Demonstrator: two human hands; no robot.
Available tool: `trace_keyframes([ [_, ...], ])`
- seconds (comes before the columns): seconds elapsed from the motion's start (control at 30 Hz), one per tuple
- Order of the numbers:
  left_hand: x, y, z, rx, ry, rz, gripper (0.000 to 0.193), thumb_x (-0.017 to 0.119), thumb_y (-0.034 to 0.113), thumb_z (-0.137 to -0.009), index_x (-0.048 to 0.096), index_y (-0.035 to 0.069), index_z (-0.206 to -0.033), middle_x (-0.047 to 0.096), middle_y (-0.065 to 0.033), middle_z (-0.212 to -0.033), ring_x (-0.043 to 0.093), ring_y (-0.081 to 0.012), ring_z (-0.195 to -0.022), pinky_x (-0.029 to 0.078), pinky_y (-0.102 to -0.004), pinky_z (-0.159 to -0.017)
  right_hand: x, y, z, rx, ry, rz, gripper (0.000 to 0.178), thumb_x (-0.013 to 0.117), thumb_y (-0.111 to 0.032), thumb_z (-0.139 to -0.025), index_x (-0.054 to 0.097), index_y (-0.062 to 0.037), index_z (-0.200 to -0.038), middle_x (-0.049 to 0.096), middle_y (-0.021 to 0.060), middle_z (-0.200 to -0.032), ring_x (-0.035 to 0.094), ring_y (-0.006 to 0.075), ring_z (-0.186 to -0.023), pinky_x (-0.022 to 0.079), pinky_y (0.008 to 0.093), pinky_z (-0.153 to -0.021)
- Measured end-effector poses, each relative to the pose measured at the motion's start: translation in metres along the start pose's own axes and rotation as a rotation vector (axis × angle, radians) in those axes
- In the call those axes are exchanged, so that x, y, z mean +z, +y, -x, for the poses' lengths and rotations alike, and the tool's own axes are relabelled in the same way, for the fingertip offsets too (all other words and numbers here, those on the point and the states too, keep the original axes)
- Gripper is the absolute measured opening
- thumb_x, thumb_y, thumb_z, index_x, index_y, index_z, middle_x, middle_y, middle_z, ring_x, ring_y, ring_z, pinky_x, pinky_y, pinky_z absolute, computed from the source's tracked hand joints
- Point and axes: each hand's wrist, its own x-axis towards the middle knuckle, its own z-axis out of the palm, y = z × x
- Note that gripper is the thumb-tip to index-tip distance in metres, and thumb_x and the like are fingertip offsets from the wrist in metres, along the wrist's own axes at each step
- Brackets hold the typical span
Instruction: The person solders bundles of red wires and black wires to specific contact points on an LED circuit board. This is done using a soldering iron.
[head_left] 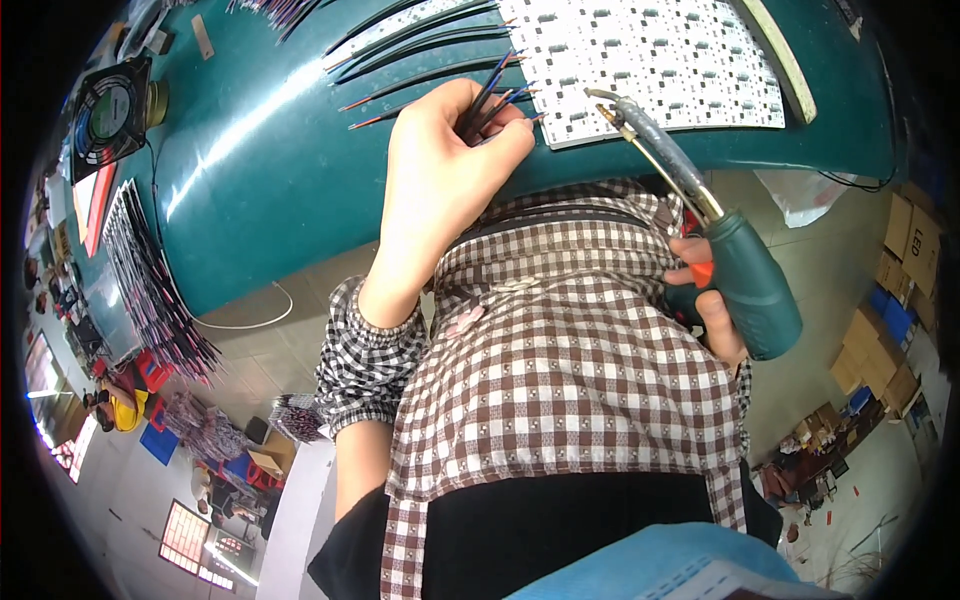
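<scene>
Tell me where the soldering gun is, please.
The soldering gun is right of centre in the head view, in the right hand, near the white panel.

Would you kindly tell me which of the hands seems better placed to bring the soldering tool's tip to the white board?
Probably the right hand: it grips the green-handled soldering tool, whose tip points toward the white board. The left hand holds wires.

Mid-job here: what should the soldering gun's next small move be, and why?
Probably ease the soldering gun leftward: the left hand's grip pinches dark wires by the white board's near-left corner, while the right hand's grip holds the gun's tip over the board, apparently short of those wires.
</scene>
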Motion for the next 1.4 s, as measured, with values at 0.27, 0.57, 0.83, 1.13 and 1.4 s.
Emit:
trace_keyframes([
  [0.27, 0.003, 0.001, -0.004, 0.029, 0.022, -0.057, 0.017, 0.066, 0.013, -0.07, 0.06, -0.003, -0.072, 0.058, -0.0041, -0.061, 0.05, -0.0063, -0.058, 0.043, -0.0243, -0.055, 0.001, -0.003, -0.003, 0.083, 0.02, 0.127, 0.055, 0.081, -0.012, -0.077, 0.053, 0.0074, -0.12, 0.068, 0.0166, -0.1, 0.068, 0.0229, -0.093, 0.057, 0.033, -0.081],
  [0.57, 0.003, 0.002, -0.005, -0.014, -0.034, -0.112, 0.017, 0.072, 0.011, -0.076, 0.064, -0.004, -0.08, 0.061, 0.0021, -0.073, 0.05, -0.0026, -0.067, 0.042, -0.0182, -0.062, 0.0, 0.005, -0.004, 0.038, 0.023, 0.132, 0.06, 0.083, -0.007, -0.072, 0.052, 0.0084, -0.121, 0.068, 0.0201, -0.101, 0.069, 0.0228, -0.089, 0.058, 0.0322, -0.079],
  [0.83, 0.002, 0.003, -0.004, -0.014, -0.031, -0.121, 0.017, 0.071, 0.01, -0.075, 0.065, -0.004, -0.081, 0.06, 0.0025, -0.073, 0.05, -0.0026, -0.067, 0.042, -0.0182, -0.062, 0.003, 0.008, -0.004, 0.033, 0.039, 0.135, 0.06, 0.083, -0.004, -0.071, 0.052, 0.0074, -0.122, 0.069, 0.0191, -0.099, 0.069, 0.0206, -0.087, 0.058, 0.0314, -0.078],
  [1.13, 0.002, -0.001, -0.006, -0.01, -0.033, -0.125, 0.016, 0.071, 0.01, -0.075, 0.064, -0.003, -0.08, 0.06, 0.0027, -0.072, 0.049, -0.0025, -0.067, 0.041, -0.0183, -0.061, -0.012, 0.028, 0.002, 0.017, -0.049, 0.344, 0.058, 0.083, -0.004, -0.071, 0.054, 0.007, -0.12, 0.07, 0.0161, -0.097, 0.07, 0.0185, -0.085, 0.057, 0.0305, -0.078],
  [1.4, 0.0, -0.003, -0.006, -0.011, -0.033, -0.131, 0.017, 0.071, 0.011, -0.074, 0.064, -0.004, -0.081, 0.06, 0.0022, -0.073, 0.05, -0.0025, -0.067, 0.042, -0.0183, -0.062, 0.01, 0.008, -0.006, 0.052, 0.046, 0.043, 0.066, 0.084, -0.009, -0.073, 0.048, 0.0074, -0.125, 0.066, 0.0215, -0.107, 0.067, 0.0275, -0.099, 0.058, 0.0354, -0.081],
])
